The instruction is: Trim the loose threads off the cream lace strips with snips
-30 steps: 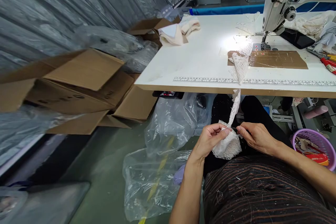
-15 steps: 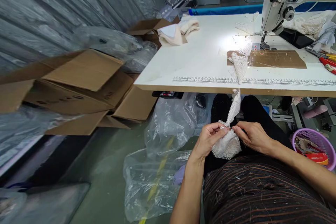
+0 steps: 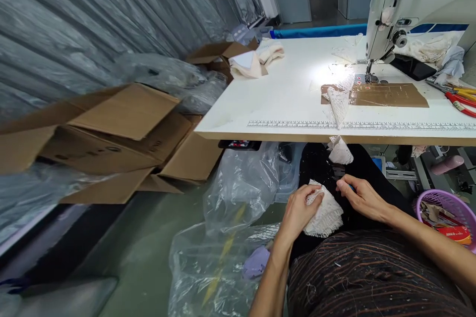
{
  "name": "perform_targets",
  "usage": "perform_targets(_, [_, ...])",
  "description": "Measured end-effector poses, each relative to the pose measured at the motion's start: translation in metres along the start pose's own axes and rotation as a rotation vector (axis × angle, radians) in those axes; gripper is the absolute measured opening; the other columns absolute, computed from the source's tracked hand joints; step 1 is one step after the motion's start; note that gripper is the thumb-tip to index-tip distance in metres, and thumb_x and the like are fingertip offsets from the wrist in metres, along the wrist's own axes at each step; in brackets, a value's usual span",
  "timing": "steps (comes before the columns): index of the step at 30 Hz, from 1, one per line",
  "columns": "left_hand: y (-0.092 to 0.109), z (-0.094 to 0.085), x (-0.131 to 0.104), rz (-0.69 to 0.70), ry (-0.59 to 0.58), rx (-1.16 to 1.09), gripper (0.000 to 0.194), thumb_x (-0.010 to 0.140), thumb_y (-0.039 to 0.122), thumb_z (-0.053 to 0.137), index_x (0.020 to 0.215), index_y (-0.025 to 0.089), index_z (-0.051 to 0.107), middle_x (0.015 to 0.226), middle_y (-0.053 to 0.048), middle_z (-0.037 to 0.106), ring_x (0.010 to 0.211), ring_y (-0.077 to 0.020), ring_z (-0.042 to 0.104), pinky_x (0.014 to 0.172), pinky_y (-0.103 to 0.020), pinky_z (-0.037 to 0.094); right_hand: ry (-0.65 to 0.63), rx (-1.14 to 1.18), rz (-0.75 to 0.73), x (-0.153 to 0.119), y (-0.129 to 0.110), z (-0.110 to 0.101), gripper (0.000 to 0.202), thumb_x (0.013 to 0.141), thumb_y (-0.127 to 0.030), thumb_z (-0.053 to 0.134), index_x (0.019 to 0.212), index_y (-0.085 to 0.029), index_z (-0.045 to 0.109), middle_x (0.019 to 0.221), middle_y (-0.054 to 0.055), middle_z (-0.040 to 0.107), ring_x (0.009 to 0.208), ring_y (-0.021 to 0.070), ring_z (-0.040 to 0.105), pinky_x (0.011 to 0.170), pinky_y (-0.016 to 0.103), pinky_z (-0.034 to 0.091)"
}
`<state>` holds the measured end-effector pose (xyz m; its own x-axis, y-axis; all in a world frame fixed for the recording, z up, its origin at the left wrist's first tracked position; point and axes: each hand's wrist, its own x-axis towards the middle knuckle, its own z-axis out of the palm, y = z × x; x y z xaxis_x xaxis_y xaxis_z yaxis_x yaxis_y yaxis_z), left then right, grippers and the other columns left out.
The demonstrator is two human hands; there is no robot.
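Note:
My left hand point(image 3: 302, 210) pinches a white lace piece point(image 3: 324, 215) over my lap, thumb and fingers on its upper left edge. Just to the right, my right hand point(image 3: 362, 198) is closed around small thread snips point(image 3: 351, 187); a bit of blue handle shows, and blurred grey blades seem to point up and left. Above the hands, another white lace piece point(image 3: 340, 150) hangs below the table's front edge, apart from the lace in my left hand. More lace point(image 3: 339, 104) lies on the tabletop, running back to the sewing machine's presser foot point(image 3: 369, 75).
The white table point(image 3: 275, 104) has a printed ruler along its front. At its right lie red-handled pliers point(image 3: 461, 103) and a black phone point(image 3: 412, 67). A purple basket point(image 3: 424, 195) stands on the right, an open cardboard box point(image 3: 122, 114) and plastic bags point(image 3: 241, 178) on the left.
The lace strip that ran between my hands and the table is now parted. My right hand has moved right, away from the left. The camera view has tilted up slightly.

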<state>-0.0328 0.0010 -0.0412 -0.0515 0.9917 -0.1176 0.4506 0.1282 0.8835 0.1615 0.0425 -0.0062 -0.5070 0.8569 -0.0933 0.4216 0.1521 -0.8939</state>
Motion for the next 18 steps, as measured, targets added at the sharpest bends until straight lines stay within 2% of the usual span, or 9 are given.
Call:
perform_targets(3, [-0.007,0.006,0.01,0.155,0.248,0.17,0.029,0.075,0.032,0.071,0.102,0.022,0.073,0.102,-0.008,0.064,0.103,-0.0265,0.061,0.094,-0.042,0.047,0.174,0.028,-0.001,0.005,-0.003,-0.005,0.037,0.088,-0.055,0.046,0.074,-0.02,0.049,0.061,-0.003,0.043,0.054,0.0114,0.038,0.052,0.025,0.032])
perform_targets(5, [-0.004,0.013,0.022,0.22,0.309,0.133,0.035,0.078,0.035,0.071,0.11,0.022,0.07,0.11,-0.009,0.062,0.108,-0.0259,0.06,0.095,-0.041,0.047,0.266,0.053,-0.019,0.01,-0.005,-0.007,0.036,0.088,-0.053,0.046,0.073,-0.02,0.047,0.06,-0.004,0.04,0.054,0.011,0.035,0.051,0.024,0.031])
perform_targets(7, [0.003,0.02,0.036,0.24,0.3,0.05,0.041,0.079,0.036,0.07,0.117,0.021,0.064,0.116,-0.01,0.062,0.108,-0.0242,0.061,0.093,-0.039,0.049,0.321,0.061,-0.042,0.014,-0.005,-0.009,0.034,0.089,-0.051,0.045,0.073,-0.02,0.048,0.058,-0.005,0.037,0.053,0.0108,0.033,0.05,0.024,0.03])
perform_targets(9, [0.011,0.027,0.05,0.241,0.277,-0.016,0.04,0.08,0.035,0.07,0.115,0.019,0.063,0.115,-0.011,0.065,0.103,-0.0228,0.064,0.089,-0.037,0.05,0.355,0.068,-0.058,0.016,-0.003,-0.012,0.033,0.089,-0.049,0.045,0.074,-0.02,0.049,0.057,-0.005,0.036,0.052,0.0105,0.032,0.048,0.023,0.028])
perform_targets(12, [0.021,0.034,0.059,0.271,0.243,-0.01,0.016,0.084,0.033,0.065,0.089,0.017,0.066,0.089,-0.006,0.069,0.083,-0.0188,0.066,0.076,-0.031,0.05,0.395,0.076,-0.081,0.019,-0.001,-0.016,0.031,0.089,-0.048,0.047,0.078,-0.019,0.054,0.058,-0.005,0.04,0.05,0.0097,0.033,0.047,0.022,0.029])
perform_targets(15, [0.028,0.039,0.049,0.39,0.209,0.108,0.023,0.09,0.03,0.058,0.07,0.018,0.061,0.069,-0.001,0.063,0.065,-0.0148,0.06,0.063,-0.027,0.046,0.43,0.066,-0.102,0.023,-0.002,-0.019,0.03,0.085,-0.048,0.055,0.088,-0.018,0.058,0.064,-0.002,0.051,0.05,0.0091,0.038,0.048,0.022,0.033])
perform_targets(18, [0.035,0.04,0.029,0.595,0.206,0.25,0.022,0.09,0.023,0.056,0.07,0.019,0.061,0.069,-0.001,0.063,0.065,-0.0147,0.059,0.064,-0.027,0.044,0.471,0.036,-0.123,0.028,-0.005,-0.018,0.034,0.078,-0.047,0.063,0.094,-0.017,0.06,0.073,0.001,0.059,0.048,0.0084,0.039,0.049,0.023,0.035])
